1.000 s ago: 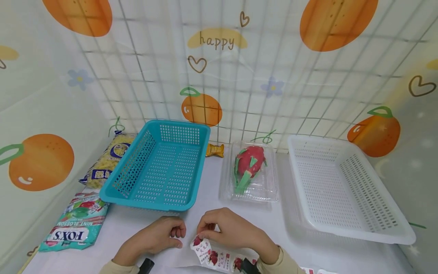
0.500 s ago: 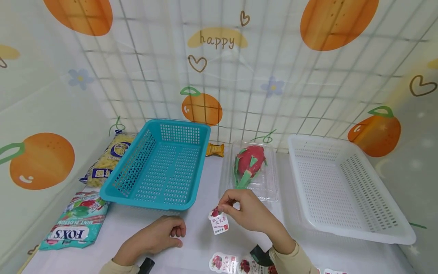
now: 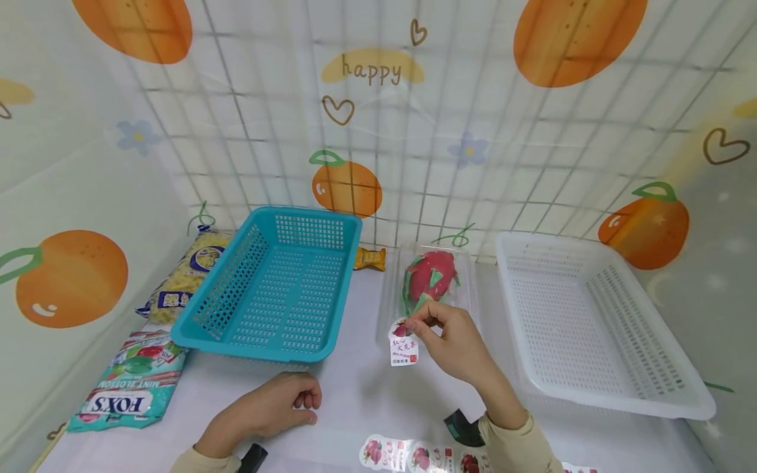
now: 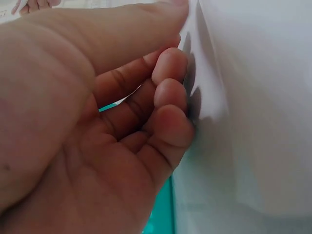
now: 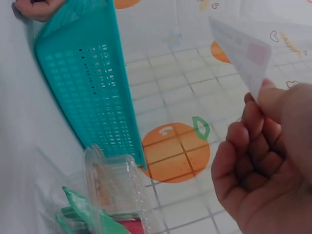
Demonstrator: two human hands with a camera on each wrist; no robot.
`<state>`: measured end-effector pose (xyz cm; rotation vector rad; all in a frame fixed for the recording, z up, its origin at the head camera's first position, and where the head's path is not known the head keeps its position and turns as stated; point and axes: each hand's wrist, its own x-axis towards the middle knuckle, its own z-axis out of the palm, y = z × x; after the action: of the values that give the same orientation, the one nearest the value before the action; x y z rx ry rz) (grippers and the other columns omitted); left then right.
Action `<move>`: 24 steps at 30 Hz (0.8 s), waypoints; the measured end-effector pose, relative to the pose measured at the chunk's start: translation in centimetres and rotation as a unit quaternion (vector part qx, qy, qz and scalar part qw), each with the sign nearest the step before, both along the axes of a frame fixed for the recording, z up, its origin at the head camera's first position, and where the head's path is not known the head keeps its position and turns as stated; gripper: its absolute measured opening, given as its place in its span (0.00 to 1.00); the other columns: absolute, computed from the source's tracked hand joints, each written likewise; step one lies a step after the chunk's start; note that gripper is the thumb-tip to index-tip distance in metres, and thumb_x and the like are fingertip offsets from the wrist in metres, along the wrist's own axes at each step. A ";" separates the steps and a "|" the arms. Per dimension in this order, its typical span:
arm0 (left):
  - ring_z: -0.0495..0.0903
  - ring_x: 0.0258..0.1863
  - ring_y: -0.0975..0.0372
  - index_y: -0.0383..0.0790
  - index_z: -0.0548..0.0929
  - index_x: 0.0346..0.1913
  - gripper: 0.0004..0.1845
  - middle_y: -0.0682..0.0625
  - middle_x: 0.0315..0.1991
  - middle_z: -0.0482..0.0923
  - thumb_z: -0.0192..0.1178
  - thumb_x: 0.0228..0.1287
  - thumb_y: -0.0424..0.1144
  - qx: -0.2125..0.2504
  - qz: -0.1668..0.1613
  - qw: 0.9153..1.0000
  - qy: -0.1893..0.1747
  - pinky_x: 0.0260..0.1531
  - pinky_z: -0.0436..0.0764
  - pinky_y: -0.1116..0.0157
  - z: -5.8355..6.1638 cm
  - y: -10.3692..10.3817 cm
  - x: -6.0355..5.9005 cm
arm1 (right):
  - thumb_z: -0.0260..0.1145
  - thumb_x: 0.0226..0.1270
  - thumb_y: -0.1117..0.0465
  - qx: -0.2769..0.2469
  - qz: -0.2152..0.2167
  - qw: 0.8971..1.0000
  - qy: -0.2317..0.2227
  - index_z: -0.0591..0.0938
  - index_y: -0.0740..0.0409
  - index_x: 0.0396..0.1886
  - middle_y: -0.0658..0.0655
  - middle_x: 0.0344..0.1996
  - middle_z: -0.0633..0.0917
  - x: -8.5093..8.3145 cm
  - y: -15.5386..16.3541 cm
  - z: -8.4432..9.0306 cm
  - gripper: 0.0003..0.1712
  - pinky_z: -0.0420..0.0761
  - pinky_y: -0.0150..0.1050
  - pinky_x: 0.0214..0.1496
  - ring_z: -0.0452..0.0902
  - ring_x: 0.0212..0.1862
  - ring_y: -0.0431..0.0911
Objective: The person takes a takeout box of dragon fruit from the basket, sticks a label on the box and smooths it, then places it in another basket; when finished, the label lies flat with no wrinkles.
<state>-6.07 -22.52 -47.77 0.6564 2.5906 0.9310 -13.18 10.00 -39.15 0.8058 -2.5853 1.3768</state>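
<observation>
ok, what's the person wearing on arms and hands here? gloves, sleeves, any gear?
No gloves: both hands are bare, the left hand and the right hand. Pale cream long sleeves end in ribbed cuffs at the wrists, as on the right cuff. A small black device sits at each wrist, the right one with a green patch. No rings or cables visible.

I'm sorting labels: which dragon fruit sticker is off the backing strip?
The sticker pinched in the right hand, held up in front of the clear dragon fruit box. The other stickers lie flat on the strip at the near table edge.
</observation>
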 end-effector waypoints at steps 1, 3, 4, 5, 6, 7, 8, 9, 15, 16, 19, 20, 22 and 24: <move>0.70 0.31 0.74 0.52 0.80 0.35 0.09 0.63 0.29 0.73 0.72 0.62 0.43 0.001 0.001 1.000 0.000 0.34 0.72 0.73 0.1 0.1 0.0 | 0.70 0.70 0.61 -0.003 -0.006 1.000 0.004 0.84 0.51 0.29 0.45 0.28 0.87 -0.1 0.1 0.1 0.07 0.75 0.33 0.29 0.76 0.31 0.37; 0.70 0.32 0.74 0.53 0.80 0.34 0.08 0.65 0.29 0.73 0.71 0.64 0.45 0.002 0.000 1.000 0.003 0.34 0.72 0.73 0.2 0.5 0.0 | 0.70 0.69 0.62 -0.006 -0.019 1.000 0.013 0.83 0.51 0.28 0.45 0.25 0.86 -0.2 0.3 0.1 0.08 0.74 0.33 0.29 0.75 0.29 0.37; 0.70 0.32 0.74 0.53 0.80 0.34 0.08 0.65 0.29 0.72 0.70 0.65 0.46 0.003 -0.001 1.000 0.004 0.33 0.72 0.73 0.2 0.8 0.1 | 0.70 0.69 0.63 -0.008 -0.024 1.000 0.016 0.83 0.51 0.28 0.45 0.25 0.85 -0.3 0.5 0.2 0.08 0.75 0.32 0.30 0.74 0.29 0.37; 0.70 0.32 0.74 0.54 0.80 0.34 0.08 0.66 0.29 0.71 0.69 0.66 0.47 0.005 -0.003 1.000 0.007 0.33 0.72 0.73 0.3 1.1 0.1 | 0.70 0.69 0.63 -0.009 -0.030 0.999 0.018 0.82 0.51 0.27 0.45 0.24 0.84 -0.3 0.6 0.2 0.09 0.75 0.32 0.30 0.74 0.29 0.37; 0.70 0.32 0.73 0.54 0.80 0.34 0.08 0.66 0.29 0.71 0.68 0.67 0.47 0.007 -0.006 1.000 0.013 0.33 0.72 0.74 0.3 1.6 0.1 | 0.70 0.69 0.63 -0.011 -0.034 0.999 0.021 0.82 0.52 0.27 0.45 0.23 0.84 -0.4 0.7 0.2 0.09 0.75 0.33 0.31 0.73 0.29 0.37; 0.70 0.32 0.73 0.55 0.80 0.34 0.07 0.66 0.28 0.70 0.68 0.67 0.48 0.010 -0.008 1.000 0.015 0.33 0.72 0.74 0.4 2.0 0.2 | 0.70 0.69 0.63 -0.012 -0.038 0.999 0.023 0.82 0.52 0.27 0.45 0.23 0.84 -0.4 0.8 0.3 0.10 0.75 0.33 0.31 0.73 0.29 0.38; 0.70 0.32 0.73 0.55 0.80 0.35 0.07 0.66 0.29 0.70 0.67 0.68 0.48 0.015 -0.011 1.000 0.018 0.33 0.72 0.74 0.5 2.5 0.2 | 0.70 0.69 0.63 -0.013 -0.042 0.999 0.025 0.81 0.52 0.27 0.45 0.23 0.83 -0.5 0.9 0.3 0.10 0.75 0.32 0.31 0.73 0.29 0.38; 0.70 0.32 0.73 0.56 0.80 0.35 0.06 0.66 0.29 0.70 0.66 0.69 0.48 0.020 -0.014 0.999 0.021 0.33 0.72 0.75 0.6 3.0 0.3 | 0.70 0.69 0.62 -0.015 -0.045 0.999 0.026 0.81 0.52 0.27 0.46 0.23 0.83 -0.5 1.0 0.4 0.10 0.75 0.32 0.31 0.74 0.29 0.38; 0.72 0.34 0.74 0.58 0.82 0.38 0.03 0.67 0.31 0.72 0.64 0.71 0.47 0.070 -0.004 0.995 0.069 0.35 0.75 0.75 1.0 5.6 0.4 | 0.70 0.69 0.61 -0.020 -0.062 0.997 0.035 0.80 0.54 0.26 0.47 0.22 0.81 -0.6 1.4 0.7 0.11 0.72 0.31 0.28 0.72 0.29 0.39; 0.72 0.34 0.74 0.58 0.82 0.38 0.03 0.67 0.32 0.73 0.64 0.72 0.46 0.083 0.005 0.993 0.082 0.35 0.76 0.75 1.1 5.9 0.4 | 0.70 0.69 0.61 -0.021 -0.063 0.997 0.035 0.80 0.54 0.26 0.47 0.22 0.81 -0.6 1.4 0.7 0.11 0.72 0.31 0.28 0.72 0.29 0.39; 0.73 0.34 0.74 0.57 0.82 0.39 0.02 0.66 0.33 0.76 0.64 0.72 0.44 0.126 0.033 0.985 0.114 0.35 0.78 0.73 1.5 6.6 0.4 | 0.70 0.70 0.61 -0.022 -0.066 0.997 0.036 0.80 0.54 0.26 0.47 0.21 0.80 -0.7 1.6 0.7 0.11 0.72 0.31 0.28 0.71 0.28 0.39; 0.73 0.33 0.74 0.57 0.82 0.40 0.03 0.66 0.33 0.76 0.64 0.72 0.42 0.140 0.041 0.981 0.126 0.34 0.79 0.72 1.7 6.8 0.4 | 0.70 0.70 0.60 -0.023 -0.066 0.997 0.036 0.80 0.53 0.26 0.47 0.21 0.80 -0.7 1.6 0.7 0.11 0.72 0.31 0.29 0.71 0.28 0.39; 0.74 0.33 0.74 0.58 0.82 0.41 0.04 0.66 0.34 0.77 0.64 0.72 0.40 0.161 0.056 0.973 0.155 0.34 0.80 0.72 2.2 7.4 0.3 | 0.70 0.69 0.60 -0.025 -0.068 0.997 0.034 0.80 0.53 0.26 0.47 0.21 0.80 -0.7 1.7 0.7 0.11 0.71 0.31 0.29 0.71 0.28 0.39; 0.74 0.33 0.74 0.58 0.82 0.41 0.05 0.66 0.35 0.78 0.63 0.73 0.40 0.178 0.070 0.965 0.179 0.33 0.80 0.71 3.0 8.1 0.1 | 0.70 0.70 0.59 -0.026 -0.068 0.997 0.031 0.80 0.53 0.26 0.47 0.21 0.80 -0.7 1.7 0.7 0.11 0.71 0.32 0.29 0.71 0.27 0.38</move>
<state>-5.97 -14.45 -44.79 0.8035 2.8364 1.4670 -13.83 11.71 -38.47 0.6415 -2.4954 1.3507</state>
